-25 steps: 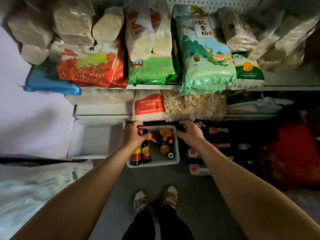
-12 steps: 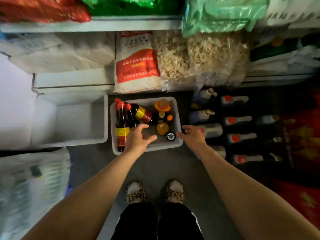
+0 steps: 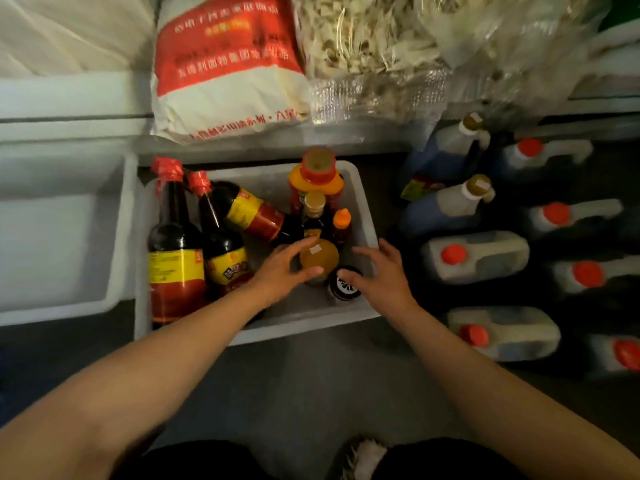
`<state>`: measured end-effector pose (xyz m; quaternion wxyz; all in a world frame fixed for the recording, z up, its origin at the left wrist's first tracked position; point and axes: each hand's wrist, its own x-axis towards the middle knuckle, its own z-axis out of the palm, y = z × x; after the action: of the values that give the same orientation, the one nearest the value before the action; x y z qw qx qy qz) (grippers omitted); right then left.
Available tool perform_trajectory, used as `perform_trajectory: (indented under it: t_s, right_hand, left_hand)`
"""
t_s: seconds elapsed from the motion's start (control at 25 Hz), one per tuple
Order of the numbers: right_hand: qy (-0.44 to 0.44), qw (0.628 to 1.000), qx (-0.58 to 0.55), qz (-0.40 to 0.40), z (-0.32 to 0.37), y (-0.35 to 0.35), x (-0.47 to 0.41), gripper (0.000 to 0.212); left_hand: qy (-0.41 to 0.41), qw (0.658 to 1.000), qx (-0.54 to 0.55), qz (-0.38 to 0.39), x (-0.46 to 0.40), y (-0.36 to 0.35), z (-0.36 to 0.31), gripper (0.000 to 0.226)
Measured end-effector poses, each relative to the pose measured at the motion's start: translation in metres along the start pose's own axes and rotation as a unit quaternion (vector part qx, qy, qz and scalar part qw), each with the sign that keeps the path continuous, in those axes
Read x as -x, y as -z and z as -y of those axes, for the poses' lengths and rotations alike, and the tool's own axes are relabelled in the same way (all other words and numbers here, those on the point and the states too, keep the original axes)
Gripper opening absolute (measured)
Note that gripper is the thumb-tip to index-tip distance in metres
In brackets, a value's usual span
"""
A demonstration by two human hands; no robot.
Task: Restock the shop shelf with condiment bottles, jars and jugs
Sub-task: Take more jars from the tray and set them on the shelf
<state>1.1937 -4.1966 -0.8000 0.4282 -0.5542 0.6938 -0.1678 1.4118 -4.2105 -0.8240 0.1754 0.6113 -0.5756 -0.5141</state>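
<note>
Closing in on the white crate [image 3: 363, 202], both hands have dropped from its far rim a second ago to the cluster of small containers at its near right corner, and the view has sunk with them, so the upper shelves have slid out of sight. The left hand [image 3: 277, 271] hangs with fingers spread and loosely bent just beside an amber, gold-lidded jar [image 3: 318, 258], thumb under its near edge, nothing pinched yet. The right hand [image 3: 381, 275] matches it, fingers splayed over a black-lidded jar [image 3: 344, 284] with a white fan-like mark on top.

That reads as the picking step about to begin: the crate's stock is still all inside, and nothing from it has reached the shelf. Two tall soy-sauce bottles [image 3: 173, 258] with red caps stand at the left; a third bottle [image 3: 249, 213] lies tipped across them. An orange-topped bottle [image 3: 317, 181] stands at the back.

Writing is scarce and soft. The red-and-white sack [image 3: 225, 71] above carries rows of Chinese characters, too blurred to read. The bottles' yellow and red labels blur too. Red-capped jugs [image 3: 478, 254] line the floor on the right.
</note>
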Motion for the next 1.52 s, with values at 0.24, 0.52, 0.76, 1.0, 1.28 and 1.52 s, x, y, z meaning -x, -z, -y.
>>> perform_trajectory:
  t_s: [0.24,0.52,0.76,1.0,1.28,1.52]
  right_hand:
    - [-0.001,0.999,0.037,-0.004,-0.011,-0.011,0.004,0.066]
    - [0.023,0.988,0.15,0.011,-0.022,-0.015,-0.004,0.076]
    - [0.046,0.994,0.097,-0.029,-0.018,-0.011,0.004,0.063]
    - [0.019,0.978,-0.206,-0.017,0.01,0.021,0.008,0.07]
    - [-0.081,0.87,-0.484,0.038,0.033,0.024,0.007,0.051]
    - [-0.138,0.893,-0.425,0.055,0.035,0.02,0.007,0.052]
  left_hand:
    - [-0.002,0.996,0.074,-0.042,0.004,-0.017,0.002,0.059]
    - [0.001,0.992,0.097,-0.08,0.001,-0.023,0.008,0.037]
    - [0.001,0.988,0.13,-0.086,0.005,-0.019,0.018,0.035]
    - [0.029,0.974,0.19,-0.12,0.008,-0.021,0.008,0.038]
    - [0.062,0.976,0.181,-0.1,0.008,-0.025,0.008,0.054]
    - [0.088,0.976,0.186,-0.07,0.005,-0.028,0.014,0.087]
